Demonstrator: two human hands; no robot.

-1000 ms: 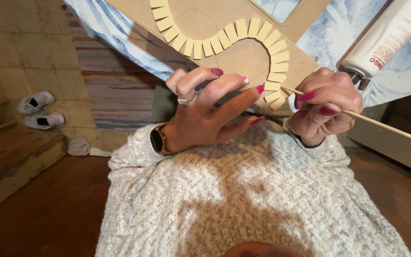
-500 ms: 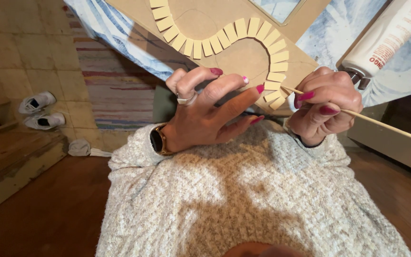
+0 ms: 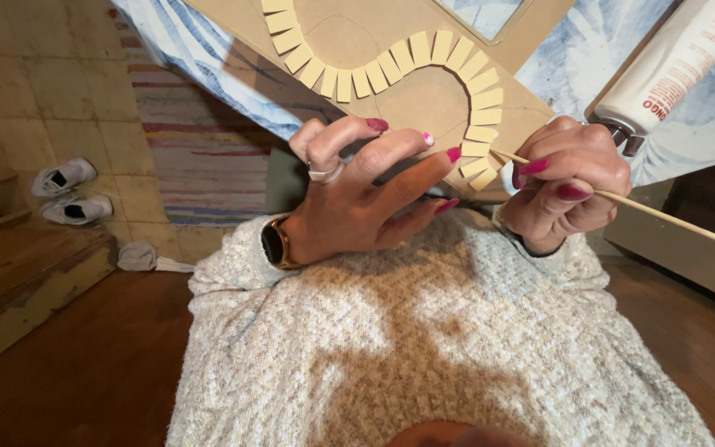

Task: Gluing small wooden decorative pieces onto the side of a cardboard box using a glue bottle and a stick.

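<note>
Pressing paper tabs (image 3: 480, 149) onto the cardboard (image 3: 407, 91), we are pinching a stick (image 3: 672, 213) in our right hand (image 3: 568, 186) at three o'clock; our left hand (image 3: 366, 194) is spreading, steadying; the next tab likely needs careful aim.

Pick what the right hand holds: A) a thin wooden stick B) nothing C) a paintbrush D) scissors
A: the right hand pinches a thin wooden stick whose tip meets the row of small tan tiles on the cardboard; the left hand rests beside it.
</note>
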